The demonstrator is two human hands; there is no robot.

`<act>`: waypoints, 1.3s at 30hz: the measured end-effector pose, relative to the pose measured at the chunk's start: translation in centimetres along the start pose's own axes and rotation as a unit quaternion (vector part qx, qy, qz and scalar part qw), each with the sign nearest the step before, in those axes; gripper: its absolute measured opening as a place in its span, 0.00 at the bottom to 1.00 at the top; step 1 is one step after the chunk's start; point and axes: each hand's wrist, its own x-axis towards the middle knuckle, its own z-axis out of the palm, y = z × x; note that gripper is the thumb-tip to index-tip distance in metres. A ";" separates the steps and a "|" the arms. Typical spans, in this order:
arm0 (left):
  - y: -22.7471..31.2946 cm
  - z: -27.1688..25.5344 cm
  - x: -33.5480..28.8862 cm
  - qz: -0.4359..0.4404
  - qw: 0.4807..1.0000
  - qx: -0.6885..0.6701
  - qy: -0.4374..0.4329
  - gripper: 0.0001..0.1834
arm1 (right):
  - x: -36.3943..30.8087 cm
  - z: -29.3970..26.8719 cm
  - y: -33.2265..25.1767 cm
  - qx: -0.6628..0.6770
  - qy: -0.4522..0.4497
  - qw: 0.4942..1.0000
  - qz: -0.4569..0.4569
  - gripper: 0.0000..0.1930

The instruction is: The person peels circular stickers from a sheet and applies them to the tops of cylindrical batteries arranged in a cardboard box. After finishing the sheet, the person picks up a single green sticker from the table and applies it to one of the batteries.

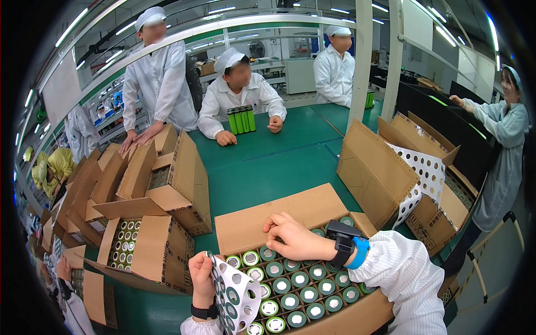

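My left hand grips the edge of a white sheet punched with round holes, some of which still carry dark green rings. The sheet curls over the left part of an open cardboard box. Green cylindrical battery cells stand upright in its divider grid. Many cells toward the right have dark green rings round their tops; several on the left show bright green rims. Above the far rows hovers my right hand, fingers curled and drawn together; what they hold, if anything, is too small to tell.
Another open box of cells stands left, before more cartons. Cartons and a draped perforated sheet are at right. Across the green table, a seated person has a row of green cells. Other people stand around.
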 end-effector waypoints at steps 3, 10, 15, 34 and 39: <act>-0.1 0.0 0.0 0.000 1.000 0.001 0.004 0.18 | 0.0 0.0 -0.1 -0.007 0.000 1.000 -0.002 0.10; 0.0 0.0 0.1 -0.006 1.000 0.003 0.006 0.18 | 0.0 0.0 0.2 -0.030 -0.002 0.999 -0.010 0.08; -0.2 -0.2 0.1 -0.001 1.000 0.003 0.008 0.18 | 0.0 0.2 0.1 -0.037 0.005 0.999 -0.021 0.08; 0.8 -0.3 -0.2 0.029 0.986 0.162 0.032 0.14 | 0.2 2.3 1.7 -0.051 0.064 0.996 -0.044 0.05; -0.8 -2.4 0.4 -0.012 0.995 0.100 -0.007 0.14 | 0.4 2.4 1.6 0.012 0.101 0.994 -0.050 0.05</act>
